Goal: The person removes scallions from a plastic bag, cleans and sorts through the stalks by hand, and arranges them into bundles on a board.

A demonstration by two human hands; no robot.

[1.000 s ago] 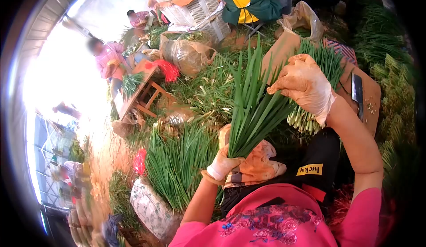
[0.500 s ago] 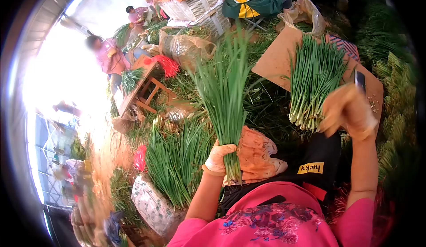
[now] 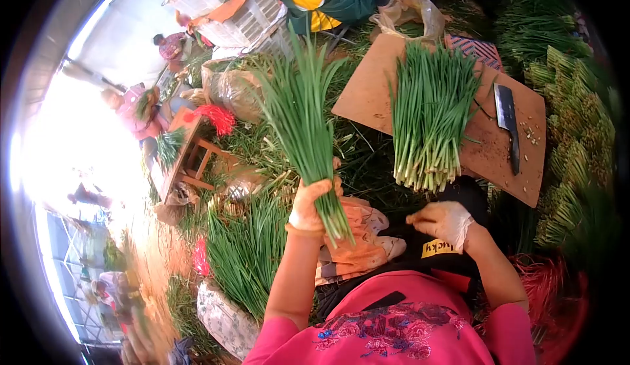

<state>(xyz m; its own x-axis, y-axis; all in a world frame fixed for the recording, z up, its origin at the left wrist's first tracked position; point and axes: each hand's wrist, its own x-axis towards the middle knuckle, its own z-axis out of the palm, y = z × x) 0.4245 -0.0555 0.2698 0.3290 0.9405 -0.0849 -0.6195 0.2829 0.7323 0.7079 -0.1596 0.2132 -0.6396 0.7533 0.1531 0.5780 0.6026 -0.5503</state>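
My left hand [image 3: 311,206], in a pale glove, is wrapped round a bunch of garlic chives [image 3: 303,125]. The leaves point up and away, and the pale cut ends stick out below the fist. Over my lap, my right hand [image 3: 438,223] is held with its gloved fingers loosely extended and no object visible in them. A larger pile of garlic chives [image 3: 433,112] lies on a wooden board [image 3: 367,89] in front of me. On the board's right side rests a cleaver [image 3: 508,123] with a dark handle, apart from both hands.
More chives [image 3: 246,247] lean on a patterned cushion [image 3: 223,316] at my left. Stacked bundles [image 3: 574,148] line the right side. Red ties [image 3: 541,293] lie near my right elbow. White crates [image 3: 230,7], a person in green [image 3: 348,1] and a small wooden table [image 3: 180,155] stand farther off.
My right hand has come away from beside the board, moving left and down to my lap; the cleaver is now fully visible. My left hand still grips the bunch, now more tilted. The view has shifted.
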